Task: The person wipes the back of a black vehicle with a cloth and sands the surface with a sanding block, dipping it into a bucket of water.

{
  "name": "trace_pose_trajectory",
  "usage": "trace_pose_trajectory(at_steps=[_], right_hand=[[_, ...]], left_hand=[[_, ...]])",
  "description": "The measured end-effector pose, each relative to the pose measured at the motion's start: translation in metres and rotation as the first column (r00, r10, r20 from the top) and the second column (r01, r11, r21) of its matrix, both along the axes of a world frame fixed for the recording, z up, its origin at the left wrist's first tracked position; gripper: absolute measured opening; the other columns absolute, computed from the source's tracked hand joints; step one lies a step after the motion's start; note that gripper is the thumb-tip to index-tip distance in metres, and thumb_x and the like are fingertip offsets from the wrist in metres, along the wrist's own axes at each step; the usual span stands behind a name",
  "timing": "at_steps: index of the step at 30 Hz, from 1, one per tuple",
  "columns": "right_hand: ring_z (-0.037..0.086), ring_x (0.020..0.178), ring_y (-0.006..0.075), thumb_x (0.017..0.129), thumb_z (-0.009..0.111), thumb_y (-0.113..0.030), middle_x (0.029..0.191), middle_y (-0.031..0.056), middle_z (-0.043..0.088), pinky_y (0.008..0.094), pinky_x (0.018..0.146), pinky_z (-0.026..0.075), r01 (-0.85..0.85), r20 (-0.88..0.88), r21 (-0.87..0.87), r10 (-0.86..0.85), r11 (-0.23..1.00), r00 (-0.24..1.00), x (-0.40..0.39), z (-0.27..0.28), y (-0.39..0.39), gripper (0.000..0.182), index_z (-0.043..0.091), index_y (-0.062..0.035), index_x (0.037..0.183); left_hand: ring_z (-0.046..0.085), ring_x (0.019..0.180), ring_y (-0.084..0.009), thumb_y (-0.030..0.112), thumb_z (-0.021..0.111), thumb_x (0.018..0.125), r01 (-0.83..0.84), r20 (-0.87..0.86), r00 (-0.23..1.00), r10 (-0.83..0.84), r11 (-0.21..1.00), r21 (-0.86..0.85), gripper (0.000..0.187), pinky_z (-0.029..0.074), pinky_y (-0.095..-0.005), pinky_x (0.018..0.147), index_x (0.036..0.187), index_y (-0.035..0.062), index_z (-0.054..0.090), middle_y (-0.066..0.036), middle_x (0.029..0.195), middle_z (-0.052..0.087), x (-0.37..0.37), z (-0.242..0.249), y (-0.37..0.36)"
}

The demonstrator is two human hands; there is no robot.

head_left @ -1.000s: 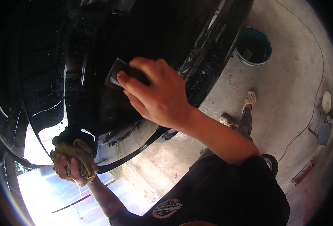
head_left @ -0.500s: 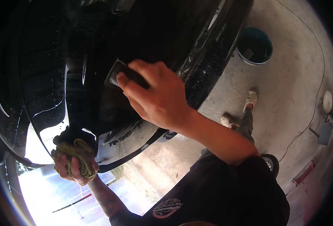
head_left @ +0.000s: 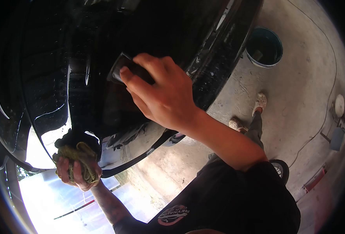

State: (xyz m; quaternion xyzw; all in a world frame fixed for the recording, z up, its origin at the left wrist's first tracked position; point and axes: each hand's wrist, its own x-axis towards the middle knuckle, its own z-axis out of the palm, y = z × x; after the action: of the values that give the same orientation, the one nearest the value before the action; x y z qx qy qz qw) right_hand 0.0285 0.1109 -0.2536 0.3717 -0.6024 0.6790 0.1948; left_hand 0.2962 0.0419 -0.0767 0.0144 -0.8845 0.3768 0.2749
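Observation:
My right hand (head_left: 162, 93) grips a dark block (head_left: 121, 70) and presses it against the glossy black car panel (head_left: 149, 27). At the lower left, my left hand (head_left: 77, 173) is wrapped round a crumpled yellow-green cloth (head_left: 87, 162), close to the panel's lower edge. Small droplets and bright reflections show on the black surface. The underside of the block is hidden.
A dark teal bucket (head_left: 264, 46) with something in it stands on the concrete floor (head_left: 297, 78). My feet in light clogs (head_left: 260, 102) are beside the car. A small wheel (head_left: 280, 171), a cable and a red object (head_left: 316, 180) lie to the right.
My right hand and the dark block have shifted slightly upward on the panel. My left hand with the cloth has stayed nearly in place.

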Motion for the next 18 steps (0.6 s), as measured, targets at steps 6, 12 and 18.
trace_pose_trajectory(at_steps=[6, 12, 18], right_hand=[[0.058, 0.082, 0.0203, 0.074, 0.081, -0.013, 0.119, 0.0045, 0.061, 0.0315, 0.061, 0.049, 0.029, -0.021, -0.033, -0.030, 0.999, 0.999, -0.009, -0.002, -0.004, 0.038, 0.073, -0.0199, 0.110], [0.060, 0.086, 0.0217, 0.076, 0.082, -0.014, 0.120, 0.0053, 0.062, 0.0337, 0.065, 0.052, 0.038, 0.094, -0.032, -0.034, 0.999, 0.995, -0.014, -0.008, 0.007, 0.038, 0.074, -0.0233, 0.113], [0.059, 0.087, 0.0211, 0.073, 0.082, -0.015, 0.122, 0.0027, 0.061, 0.0340, 0.065, 0.050, -0.045, 0.033, 0.021, 0.045, 0.999, 0.998, 0.007, -0.011, 0.008, 0.044, 0.075, -0.0251, 0.115]], left_hand=[[0.061, 0.113, -0.0382, 0.024, 0.072, 0.086, 0.008, -0.005, 1.000, -0.008, 1.000, 0.020, 0.040, 0.054, -0.0582, 0.096, 0.122, 0.0115, 0.063, -0.015, 0.121, 0.056, -0.004, -0.001, 0.002], [0.060, 0.118, -0.0419, 0.022, 0.070, 0.085, 0.007, 0.023, 1.000, -0.007, 1.000, -0.008, 0.043, 0.055, -0.0639, 0.100, 0.122, 0.0041, 0.061, -0.021, 0.125, 0.056, 0.005, 0.001, -0.003], [0.060, 0.117, -0.0415, 0.023, 0.070, 0.085, -0.007, 0.028, 1.000, 0.008, 1.000, -0.018, 0.043, 0.055, -0.0641, 0.101, 0.123, 0.0047, 0.060, -0.021, 0.124, 0.056, 0.005, 0.001, -0.002]])
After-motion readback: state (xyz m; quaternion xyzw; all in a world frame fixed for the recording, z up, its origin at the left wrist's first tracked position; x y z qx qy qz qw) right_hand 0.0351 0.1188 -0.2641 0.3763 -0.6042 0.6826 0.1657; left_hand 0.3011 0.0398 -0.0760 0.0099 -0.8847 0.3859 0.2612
